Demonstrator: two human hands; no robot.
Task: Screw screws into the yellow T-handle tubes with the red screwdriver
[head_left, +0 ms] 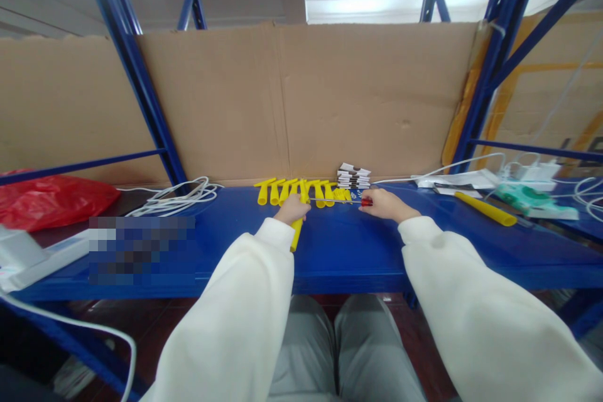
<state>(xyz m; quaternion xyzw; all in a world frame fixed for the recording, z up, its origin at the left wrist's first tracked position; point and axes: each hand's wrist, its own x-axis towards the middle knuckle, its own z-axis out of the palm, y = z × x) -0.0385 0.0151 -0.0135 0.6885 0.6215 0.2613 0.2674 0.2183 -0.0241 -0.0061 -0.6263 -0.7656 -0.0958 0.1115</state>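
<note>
My left hand (291,209) is wrapped round a yellow T-shaped plastic handle (296,237), whose tube points down toward me. In my right hand (387,205) is a screwdriver (366,202) with a red grip. Its thin metal shaft lies level and runs left to the head of the yellow handle; the exact contact point is too small to make out. Behind my left hand, several similar yellow handles (262,195) stand in a row along the cardboard. Small yellow pieces (342,195) lie to their right, below a stack of white-and-black pieces (354,176).
A blue shelf table (348,248) carries everything, backed by a cardboard panel (330,100). Coiled white cable (183,198), a red bag (56,200) and a white power strip (51,260) sit left. Rightward lie a yellow cone-shaped handle (487,209) and a green-and-white item (532,201).
</note>
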